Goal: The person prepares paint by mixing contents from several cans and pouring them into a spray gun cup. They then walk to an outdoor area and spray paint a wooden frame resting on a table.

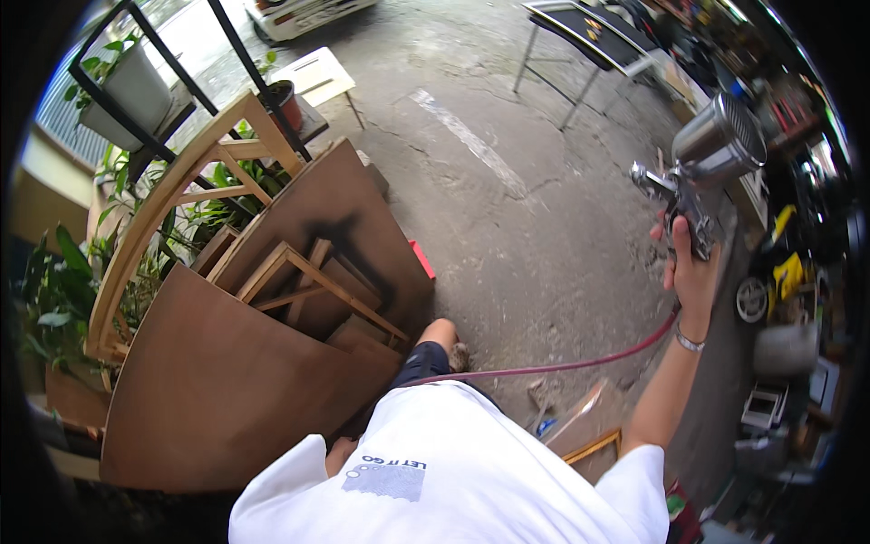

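Note:
My right hand (691, 281) is raised out to the right, its fingers wrapped around the grip of a metal spray gun (681, 204). A silver paint cup (720, 140) sits on top of the gun, tilted. From below the hand, a dark red air hose (562, 365) runs left across the front of my body. Of my left arm only a small patch of skin (340, 455) shows beside the white sleeve; the left hand itself is out of sight. Close on my left leans a large curved brown panel (236, 390).
Behind that panel stand a brown board (331, 199) with a dark sprayed patch and a curved wooden frame (149, 245). Potted plants (131, 95) are at far left. A folding table (580, 32) stands far right; cluttered goods (784, 272) line the right side.

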The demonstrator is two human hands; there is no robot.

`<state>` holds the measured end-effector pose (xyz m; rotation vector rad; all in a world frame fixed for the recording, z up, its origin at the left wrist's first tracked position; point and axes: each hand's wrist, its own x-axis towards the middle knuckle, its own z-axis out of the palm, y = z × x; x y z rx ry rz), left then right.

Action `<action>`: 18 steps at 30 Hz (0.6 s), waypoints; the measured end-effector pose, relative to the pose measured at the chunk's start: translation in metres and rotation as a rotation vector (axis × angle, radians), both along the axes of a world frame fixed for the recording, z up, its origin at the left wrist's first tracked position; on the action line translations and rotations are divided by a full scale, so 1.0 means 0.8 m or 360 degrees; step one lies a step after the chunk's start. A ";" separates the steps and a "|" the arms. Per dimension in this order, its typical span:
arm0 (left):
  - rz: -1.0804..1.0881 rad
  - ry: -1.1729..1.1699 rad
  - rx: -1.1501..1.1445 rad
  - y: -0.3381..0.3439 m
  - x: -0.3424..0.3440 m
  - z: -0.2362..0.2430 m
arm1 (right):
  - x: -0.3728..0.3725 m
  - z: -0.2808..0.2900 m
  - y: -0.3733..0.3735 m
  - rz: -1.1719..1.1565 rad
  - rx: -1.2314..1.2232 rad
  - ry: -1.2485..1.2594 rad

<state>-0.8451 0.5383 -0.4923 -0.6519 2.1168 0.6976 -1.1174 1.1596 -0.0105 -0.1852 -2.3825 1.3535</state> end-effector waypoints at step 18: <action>0.0515 -0.0211 0.0103 0.375 -0.400 -0.066 | -0.553 -0.075 0.142 0.1143 0.0258 -0.0380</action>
